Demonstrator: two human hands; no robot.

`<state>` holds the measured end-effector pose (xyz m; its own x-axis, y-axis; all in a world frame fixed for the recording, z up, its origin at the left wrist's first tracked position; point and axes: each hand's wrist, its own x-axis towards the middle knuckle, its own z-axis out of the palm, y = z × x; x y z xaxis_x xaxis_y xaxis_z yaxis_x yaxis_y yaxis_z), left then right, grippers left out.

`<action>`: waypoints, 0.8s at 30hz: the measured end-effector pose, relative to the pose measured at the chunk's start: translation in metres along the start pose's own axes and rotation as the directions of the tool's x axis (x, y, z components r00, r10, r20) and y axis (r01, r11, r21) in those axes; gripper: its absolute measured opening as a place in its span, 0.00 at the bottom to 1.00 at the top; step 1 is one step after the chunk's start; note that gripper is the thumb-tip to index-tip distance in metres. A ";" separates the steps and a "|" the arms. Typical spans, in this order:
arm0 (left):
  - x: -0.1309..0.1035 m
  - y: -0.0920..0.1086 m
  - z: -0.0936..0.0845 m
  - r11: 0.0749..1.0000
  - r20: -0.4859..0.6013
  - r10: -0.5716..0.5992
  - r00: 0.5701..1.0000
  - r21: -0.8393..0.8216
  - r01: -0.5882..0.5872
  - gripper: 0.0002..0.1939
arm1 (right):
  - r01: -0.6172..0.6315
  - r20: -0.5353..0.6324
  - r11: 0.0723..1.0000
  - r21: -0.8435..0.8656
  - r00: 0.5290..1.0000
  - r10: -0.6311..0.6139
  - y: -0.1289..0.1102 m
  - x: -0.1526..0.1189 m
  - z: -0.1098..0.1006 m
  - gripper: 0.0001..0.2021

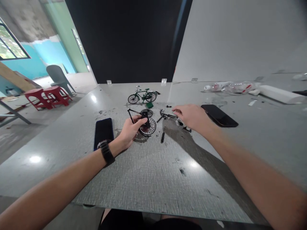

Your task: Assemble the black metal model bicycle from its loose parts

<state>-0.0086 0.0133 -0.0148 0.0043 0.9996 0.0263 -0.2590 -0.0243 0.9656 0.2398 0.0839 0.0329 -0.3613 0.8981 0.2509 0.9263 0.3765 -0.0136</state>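
Model bicycle assembly, parts in both hands.
Left hand (130, 131) grips the black bicycle frame with wheels (145, 123); right hand (189, 115) pinches the handlebar piece (168, 114), fingers narrow. Likely fitting stage; aligning comes next. Finished green bicycle (143, 95) stands beyond.

We've only got one view here, a head cam looking forward and down over the grey table (148, 179). It sits close above both forearms, with the left hand (130, 131) and right hand (189, 116) mid-frame, and past them a dark back wall (129, 41).
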 end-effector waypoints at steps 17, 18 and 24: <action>0.000 0.001 0.002 0.998 0.010 0.027 1.000 0.052 -0.027 0.14 | 0.308 -0.019 0.923 0.229 0.950 -0.312 -0.006 0.007 0.032 0.08; -0.001 0.001 0.002 0.998 0.006 0.022 1.000 0.054 -0.022 0.14 | 0.303 -0.048 0.920 0.249 0.953 -0.301 -0.008 0.006 0.030 0.08; -0.001 0.002 0.002 0.998 0.010 0.022 1.000 0.058 -0.023 0.14 | 0.224 -0.203 0.829 0.512 0.970 -0.137 -0.024 -0.001 0.018 0.09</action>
<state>-0.0071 0.0123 -0.0119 0.0080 0.9987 0.0502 -0.2022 -0.0476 0.9782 0.2158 0.0778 0.0156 -0.4552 0.7731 0.4418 0.6322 0.6300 -0.4510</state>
